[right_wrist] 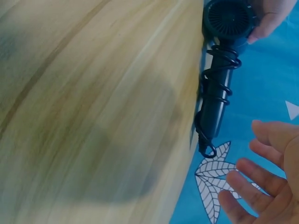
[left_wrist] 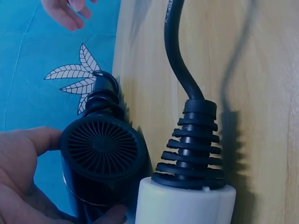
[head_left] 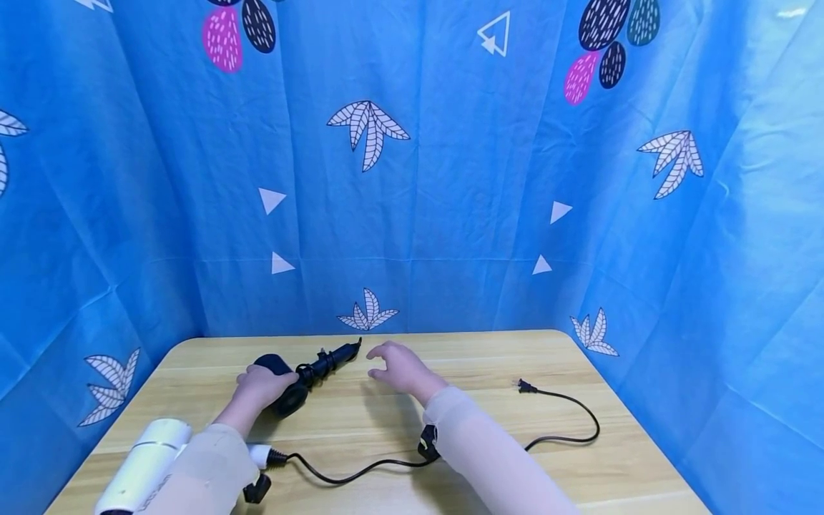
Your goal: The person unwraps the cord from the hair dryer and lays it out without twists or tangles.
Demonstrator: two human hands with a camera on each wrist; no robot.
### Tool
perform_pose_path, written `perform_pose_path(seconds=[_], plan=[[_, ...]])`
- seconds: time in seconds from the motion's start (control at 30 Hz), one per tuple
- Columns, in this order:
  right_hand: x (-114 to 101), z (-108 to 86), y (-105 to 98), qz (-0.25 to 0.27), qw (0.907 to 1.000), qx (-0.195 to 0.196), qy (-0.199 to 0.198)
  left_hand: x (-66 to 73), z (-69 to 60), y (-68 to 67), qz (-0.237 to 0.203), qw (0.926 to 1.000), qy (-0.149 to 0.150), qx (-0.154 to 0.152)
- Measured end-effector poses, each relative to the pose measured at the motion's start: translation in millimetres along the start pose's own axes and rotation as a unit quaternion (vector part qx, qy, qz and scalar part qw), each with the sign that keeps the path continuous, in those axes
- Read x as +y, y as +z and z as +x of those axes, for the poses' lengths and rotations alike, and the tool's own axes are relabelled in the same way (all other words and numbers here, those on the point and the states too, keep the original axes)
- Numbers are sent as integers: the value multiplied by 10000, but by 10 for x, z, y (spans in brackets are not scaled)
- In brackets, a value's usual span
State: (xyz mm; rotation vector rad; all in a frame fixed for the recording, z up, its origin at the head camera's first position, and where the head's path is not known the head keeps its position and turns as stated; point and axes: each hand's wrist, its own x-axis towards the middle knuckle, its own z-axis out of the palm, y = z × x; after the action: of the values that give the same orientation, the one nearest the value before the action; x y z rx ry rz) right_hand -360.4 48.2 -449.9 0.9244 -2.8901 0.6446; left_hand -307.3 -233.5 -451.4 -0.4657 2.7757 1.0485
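My left hand grips the barrel of a black hair dryer at the table's back left. In the left wrist view its round slotted grille faces the camera, with thumb and fingers around the body. The dryer's cord is wound about its handle, which points away to the right. Beyond the handle's end, my right hand hovers with fingers spread and holds nothing. A white hair dryer lies at the front left, partly hidden under my left forearm.
From the white dryer a black cord runs right across the wooden table, passing under my right forearm. It ends in a plug at the right. A blue patterned curtain surrounds the table's back and sides.
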Motion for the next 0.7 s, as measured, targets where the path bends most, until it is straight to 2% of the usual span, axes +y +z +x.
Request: perform_pose_path(seconds=[0.3,0.53,0.7], plan=[[-44,31,141,77,9996,-240,109,-4,5,-3,-54,9998,134,-141],[-128,41,174,250,9985,-423,228,11,-14,-18,-27,9996,247,-156],[-170,67,188,-21,9980,-550,308,-4,-12,-28,6,9991,363,-225]])
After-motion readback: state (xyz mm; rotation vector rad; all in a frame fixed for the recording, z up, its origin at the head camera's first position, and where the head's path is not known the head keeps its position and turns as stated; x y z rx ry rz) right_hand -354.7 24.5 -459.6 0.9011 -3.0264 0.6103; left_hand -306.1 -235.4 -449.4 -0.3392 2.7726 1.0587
